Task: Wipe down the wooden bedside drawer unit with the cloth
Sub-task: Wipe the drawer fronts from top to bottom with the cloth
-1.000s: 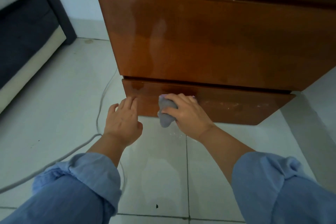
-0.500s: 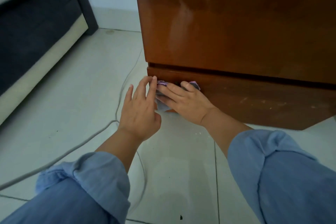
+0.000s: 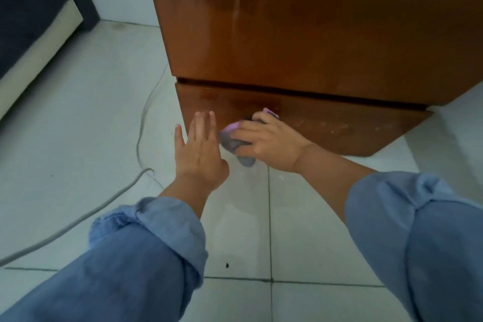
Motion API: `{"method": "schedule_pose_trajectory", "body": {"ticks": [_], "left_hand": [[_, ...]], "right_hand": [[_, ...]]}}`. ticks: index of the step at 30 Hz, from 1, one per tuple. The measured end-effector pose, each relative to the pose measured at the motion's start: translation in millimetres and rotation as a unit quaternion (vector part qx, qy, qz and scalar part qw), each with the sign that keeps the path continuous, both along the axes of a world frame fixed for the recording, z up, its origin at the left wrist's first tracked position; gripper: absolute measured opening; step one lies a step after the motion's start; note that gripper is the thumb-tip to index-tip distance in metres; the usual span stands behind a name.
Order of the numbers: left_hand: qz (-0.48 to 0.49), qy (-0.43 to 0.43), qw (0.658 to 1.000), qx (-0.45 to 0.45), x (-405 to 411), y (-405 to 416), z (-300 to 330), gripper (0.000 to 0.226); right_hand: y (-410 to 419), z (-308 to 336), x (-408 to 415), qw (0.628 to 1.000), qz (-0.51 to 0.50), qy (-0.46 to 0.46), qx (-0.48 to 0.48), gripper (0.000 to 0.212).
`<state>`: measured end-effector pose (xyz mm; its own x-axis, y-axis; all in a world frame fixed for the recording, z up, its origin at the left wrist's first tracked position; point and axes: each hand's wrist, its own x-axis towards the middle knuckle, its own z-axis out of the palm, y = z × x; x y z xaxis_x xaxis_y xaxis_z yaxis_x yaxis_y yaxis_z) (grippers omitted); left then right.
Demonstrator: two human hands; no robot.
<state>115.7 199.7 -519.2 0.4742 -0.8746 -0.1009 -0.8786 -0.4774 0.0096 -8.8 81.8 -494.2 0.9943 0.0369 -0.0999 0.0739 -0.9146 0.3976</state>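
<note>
The glossy brown wooden drawer unit [image 3: 300, 29] fills the upper right. Its low bottom drawer front [image 3: 339, 123] stands just above the floor and shows pale scuffs toward the right. My right hand [image 3: 269, 138] is closed on a grey and pink cloth [image 3: 232, 141] and presses it against the left part of that bottom front. My left hand [image 3: 198, 149] is flat with fingers spread, its fingertips at the drawer's lower left corner, holding nothing. Part of the cloth is hidden under my right palm.
A grey cable [image 3: 141, 123] runs across the white tiled floor [image 3: 78, 112] left of the unit. A dark bed frame with a cream base [image 3: 34, 42] stands at the far left. Both blue sleeves fill the lower foreground.
My right hand has slid the cloth rightward along the bottom drawer front. My left hand has kept to the drawer's left corner. The view has shifted so the unit sits further right.
</note>
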Motion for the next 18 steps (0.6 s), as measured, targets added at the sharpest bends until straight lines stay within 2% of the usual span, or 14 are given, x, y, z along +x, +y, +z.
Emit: {"method": "schedule_pose_trajectory", "body": {"ticks": [4, 9, 15, 18], "left_hand": [[-0.041, -0.059, 0.997, -0.006, -6.3, -3.1, 16.1, 0.082], [-0.066, -0.117, 0.99, -0.047, -4.1, -18.7, 13.4, 0.085], [-0.064, -0.099, 0.991, -0.07, -26.0, -27.5, -6.4, 0.085], [-0.05, -0.08, 0.994, -0.058, -29.6, -30.4, -12.6, 0.09]], "right_hand": [[-12.2, 17.5, 2.0, 0.999, -0.027, -0.027, -0.017, 0.033], [-32.2, 15.0, 4.6, 0.997, -0.006, -0.068, -0.045, 0.041], [-47.4, -25.6, -7.7, 0.993, 0.024, 0.028, -0.116, 0.056], [-52.7, -45.2, -24.5, 0.984, 0.04, 0.093, -0.148, 0.044]]}}
